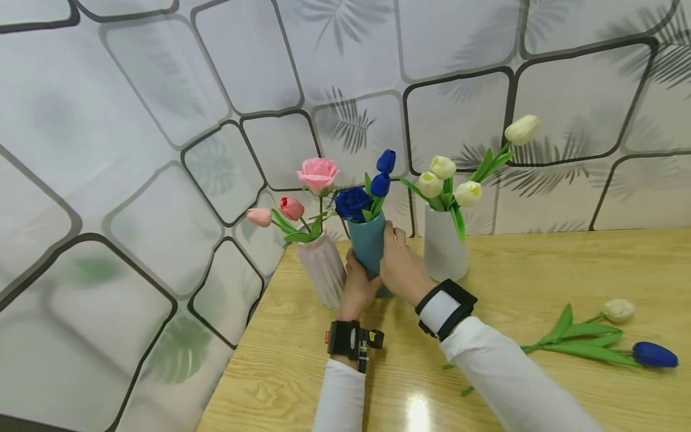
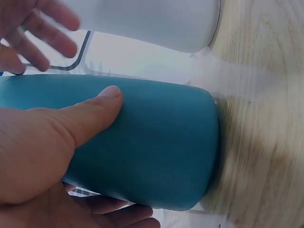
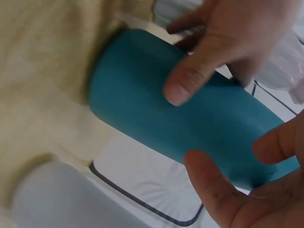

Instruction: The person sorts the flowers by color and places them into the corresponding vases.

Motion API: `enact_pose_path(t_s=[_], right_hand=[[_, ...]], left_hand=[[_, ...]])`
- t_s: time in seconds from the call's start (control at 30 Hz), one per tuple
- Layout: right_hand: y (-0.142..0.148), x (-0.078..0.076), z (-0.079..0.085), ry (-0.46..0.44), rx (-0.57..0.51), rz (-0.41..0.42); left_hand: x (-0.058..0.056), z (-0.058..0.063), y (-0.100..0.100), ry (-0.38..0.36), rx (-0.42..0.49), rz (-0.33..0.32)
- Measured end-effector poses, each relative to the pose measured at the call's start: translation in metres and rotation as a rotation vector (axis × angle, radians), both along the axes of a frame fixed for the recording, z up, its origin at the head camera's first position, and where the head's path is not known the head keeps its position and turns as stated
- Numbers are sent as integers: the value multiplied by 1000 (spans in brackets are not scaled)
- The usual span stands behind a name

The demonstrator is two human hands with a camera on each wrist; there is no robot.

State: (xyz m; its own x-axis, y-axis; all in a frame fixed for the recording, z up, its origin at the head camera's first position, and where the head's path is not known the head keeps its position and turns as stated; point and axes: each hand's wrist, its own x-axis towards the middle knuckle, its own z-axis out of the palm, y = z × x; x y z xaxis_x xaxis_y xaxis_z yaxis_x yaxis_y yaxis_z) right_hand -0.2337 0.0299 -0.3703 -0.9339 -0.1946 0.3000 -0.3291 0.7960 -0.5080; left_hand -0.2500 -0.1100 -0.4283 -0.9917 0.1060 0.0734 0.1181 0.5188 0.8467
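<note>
A teal vase [image 1: 367,243] stands on the table between both hands, holding a blue rose [image 1: 353,204] and two blue tulips [image 1: 380,184]. My left hand [image 1: 358,291] grips its lower part, the thumb [image 2: 97,111] across the front and the fingers round the far side. On the vase's right side, near the upper part, is my right hand [image 1: 406,267] with fingers spread and relaxed; its fingertips [image 3: 197,159] overlap the vase edge in the right wrist view.
Left of the teal vase, a pale pink vase [image 1: 322,270] holds pink flowers. To its right is a white vase [image 1: 445,246] with white tulips. A white tulip [image 1: 619,310] and a blue tulip [image 1: 654,354] lie on the table [image 1: 567,270]. A patterned curtain [image 1: 459,36] hangs behind.
</note>
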Motion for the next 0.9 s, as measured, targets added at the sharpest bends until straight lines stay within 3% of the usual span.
enact_pose_path(t_s=[0.27, 0.43, 0.57, 0.73, 0.9], right_hand=[[14, 14, -28, -45, -4, -1], [36, 30, -43, -28, 81, -56], [62, 47, -50, -33, 83, -85], [84, 66, -62, -112, 100, -109], [105, 74, -67, -259, 124, -106]], left_hand=[[2, 2, 3, 18, -11, 48], [6, 3, 6, 0, -34, 67], [7, 4, 9, -17, -41, 48], [6, 6, 6, -30, -58, 43], [6, 6, 4, -49, -86, 56]])
